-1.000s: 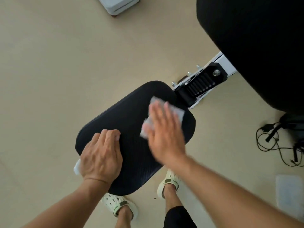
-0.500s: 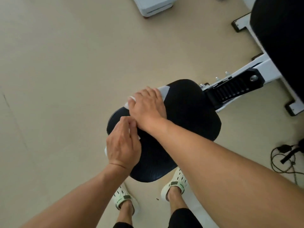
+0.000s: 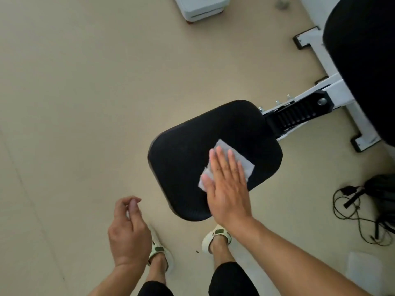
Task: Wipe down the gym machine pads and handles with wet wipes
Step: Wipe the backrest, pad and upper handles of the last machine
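On textured black pad (image 3: 183, 167), rumpled white wipe (image 3: 245, 165)

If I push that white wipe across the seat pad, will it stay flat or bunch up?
Probably bunches: the wipe looks thin and already creased under the right hand. The textured seat pad may drag it. Flat fingers should keep it spread.

under your right hand (image 3: 227, 184) the wet wipe (image 3: 242, 162) looks like thin white fibrous cloth, slightly creased. the seat pad (image 3: 186, 167) you see is matt black with a fine woven-looking grain. the frame (image 3: 339, 86) is smooth white painted metal, its black bracket (image 3: 299, 115) ribbed plastic. the floor (image 3: 85, 103) is smooth, matt beige.
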A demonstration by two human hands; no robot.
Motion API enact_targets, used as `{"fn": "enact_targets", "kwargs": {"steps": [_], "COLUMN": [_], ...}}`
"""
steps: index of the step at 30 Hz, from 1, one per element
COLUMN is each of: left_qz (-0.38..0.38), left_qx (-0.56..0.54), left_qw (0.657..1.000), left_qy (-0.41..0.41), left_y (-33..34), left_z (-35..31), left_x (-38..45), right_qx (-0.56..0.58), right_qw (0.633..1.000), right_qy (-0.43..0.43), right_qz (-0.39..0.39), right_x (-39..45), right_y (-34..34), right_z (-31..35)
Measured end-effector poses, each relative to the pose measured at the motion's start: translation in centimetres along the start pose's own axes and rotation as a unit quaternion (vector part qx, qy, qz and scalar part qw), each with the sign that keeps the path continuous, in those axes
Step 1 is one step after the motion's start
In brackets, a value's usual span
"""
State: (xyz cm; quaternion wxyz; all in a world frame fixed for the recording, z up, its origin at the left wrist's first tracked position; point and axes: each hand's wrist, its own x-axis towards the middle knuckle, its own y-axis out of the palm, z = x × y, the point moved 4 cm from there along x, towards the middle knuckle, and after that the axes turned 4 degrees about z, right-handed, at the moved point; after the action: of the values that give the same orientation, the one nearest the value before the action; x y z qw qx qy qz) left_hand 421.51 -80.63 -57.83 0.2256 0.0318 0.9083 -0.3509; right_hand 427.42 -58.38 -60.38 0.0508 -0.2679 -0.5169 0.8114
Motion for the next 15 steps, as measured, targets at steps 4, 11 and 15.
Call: {"fn": "enact_targets", "kwargs": {"steps": [4,11,15], "left_qz": [0.013,0.012,0.003], "left_qx": [-0.03,-0.076,-0.079], "left_qw": [0.999,0.997,0.995], "left_qy": [-0.001,-0.018,-0.055], "left_y": [0.7,1.9,1.5], "left_z": [-1.2,-2.2,-2.5], "left_x": [-0.1,-0.8,-1.3], "right_qx": [0.05,0.005,-0.06], "right_qw": [0.975,0.998,0.982], "right_qy": [0.216,-0.063,-0.176], "right_qz": [-0.025,0.015,0.018], "right_x": [6.6,8.4,0.2], "right_y": [-3.6,-2.2,0.5], "right_z": [-6.7,5.9,5.3]}}
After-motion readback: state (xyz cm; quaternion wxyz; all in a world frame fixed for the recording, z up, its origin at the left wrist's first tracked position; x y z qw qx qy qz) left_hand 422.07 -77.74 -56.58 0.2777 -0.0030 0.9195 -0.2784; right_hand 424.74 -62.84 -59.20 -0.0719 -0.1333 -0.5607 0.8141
